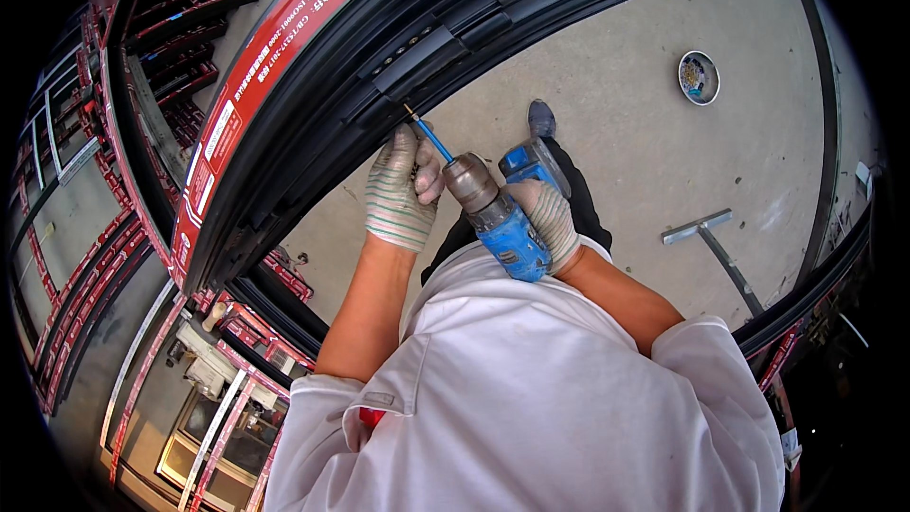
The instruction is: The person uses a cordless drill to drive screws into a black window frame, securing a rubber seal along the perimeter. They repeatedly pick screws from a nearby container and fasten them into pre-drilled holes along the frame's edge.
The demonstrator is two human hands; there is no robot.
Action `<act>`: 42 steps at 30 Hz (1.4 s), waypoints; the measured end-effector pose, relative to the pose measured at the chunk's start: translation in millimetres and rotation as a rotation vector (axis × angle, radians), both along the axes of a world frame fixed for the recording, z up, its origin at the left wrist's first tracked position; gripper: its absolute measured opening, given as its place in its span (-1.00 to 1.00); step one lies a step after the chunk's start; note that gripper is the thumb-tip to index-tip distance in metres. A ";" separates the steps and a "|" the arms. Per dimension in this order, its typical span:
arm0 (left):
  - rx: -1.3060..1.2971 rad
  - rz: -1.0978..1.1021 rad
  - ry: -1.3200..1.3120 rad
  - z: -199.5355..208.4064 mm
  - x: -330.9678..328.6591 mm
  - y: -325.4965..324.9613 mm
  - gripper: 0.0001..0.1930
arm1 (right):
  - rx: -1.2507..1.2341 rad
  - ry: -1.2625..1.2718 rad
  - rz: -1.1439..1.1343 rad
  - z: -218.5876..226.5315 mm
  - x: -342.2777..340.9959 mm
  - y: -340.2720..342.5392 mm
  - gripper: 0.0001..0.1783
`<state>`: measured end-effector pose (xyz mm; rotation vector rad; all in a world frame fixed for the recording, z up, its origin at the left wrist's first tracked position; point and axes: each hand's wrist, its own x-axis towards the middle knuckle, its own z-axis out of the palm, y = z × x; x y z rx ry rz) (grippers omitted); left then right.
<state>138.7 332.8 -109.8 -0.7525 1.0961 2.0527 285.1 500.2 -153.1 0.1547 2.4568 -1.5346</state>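
My right hand (545,218), in a striped knit glove, is wrapped round the grip of a blue cordless drill (512,239). A long driver bit with a blue shank (433,139) sticks out of its chuck, and its tip reaches close to the black window frame (313,147). Beside the bit is my gloved left hand (403,180), its fingers curled in near the frame's inner edge; small dark bits show between them, too small to name. A black hinge-like fitting (422,62) with a row of holes lies along the frame just beyond the bit tip.
A round bowl (699,78) of small hardware sits on the concrete floor at the far right. Nearer stands a T-shaped metal support (697,226). Red-wrapped frame profiles (90,308) are stacked at the left. The frame surrounds my body, and one shoe (541,119) shows inside it.
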 end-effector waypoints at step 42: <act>0.046 0.029 0.011 6.2 14.5 -14.4 -0.62 | 0.199 0.143 0.012 -3.9 0.9 -2.6 -0.63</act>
